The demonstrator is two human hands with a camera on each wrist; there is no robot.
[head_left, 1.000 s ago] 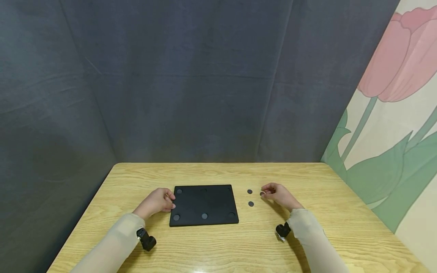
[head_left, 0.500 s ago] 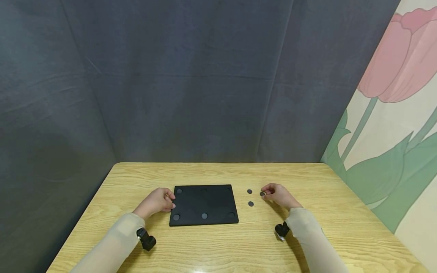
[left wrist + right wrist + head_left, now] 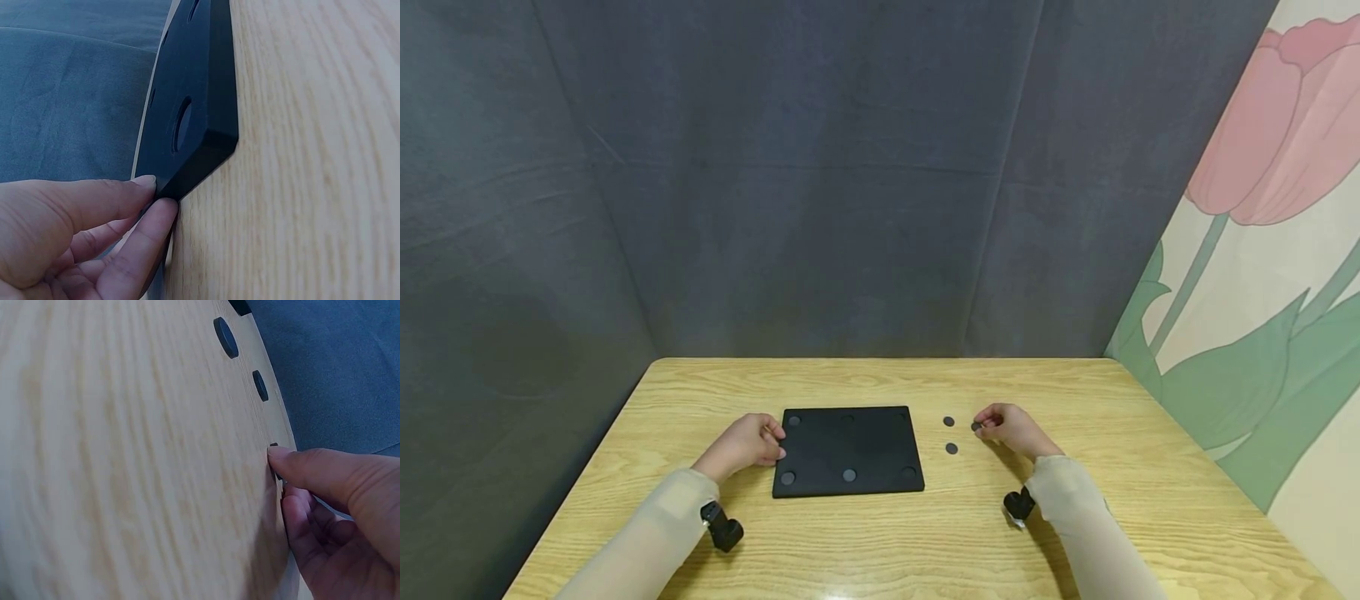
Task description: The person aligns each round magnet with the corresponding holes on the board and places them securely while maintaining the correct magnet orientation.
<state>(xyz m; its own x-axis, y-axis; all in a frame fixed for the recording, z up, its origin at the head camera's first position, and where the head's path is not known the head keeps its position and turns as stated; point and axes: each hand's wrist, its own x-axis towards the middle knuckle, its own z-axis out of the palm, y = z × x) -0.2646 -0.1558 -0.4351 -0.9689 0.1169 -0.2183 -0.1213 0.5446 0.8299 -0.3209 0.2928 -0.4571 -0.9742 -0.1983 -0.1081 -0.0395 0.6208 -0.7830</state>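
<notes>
Head view: gripped board (image 3: 857, 446) on table (image 3: 865, 542) with left hand (image 3: 748, 442); to its right, pinched disc (image 3: 976, 426) with right hand (image 3: 1011, 429) near two loose discs (image 3: 949, 422); had three recesses (image 3: 787, 477) seemingly filled, three to go.

The location is appearing to be an indoor, staged recording station. A wood-grain tabletop (image 3: 880, 550) is forming the work surface. Dark blue-grey fabric (image 3: 820, 208) is hanging behind it and along its left side, partly enclosing the station. At the right, a pale wall surface (image 3: 1311, 492) is displaying a large pink tulip design (image 3: 1247, 137) with green leaves (image 3: 1232, 367). Black wrist-worn cameras (image 3: 727, 533) are indicating recording equipment. The wider building type is remaining indeterminable.
</notes>
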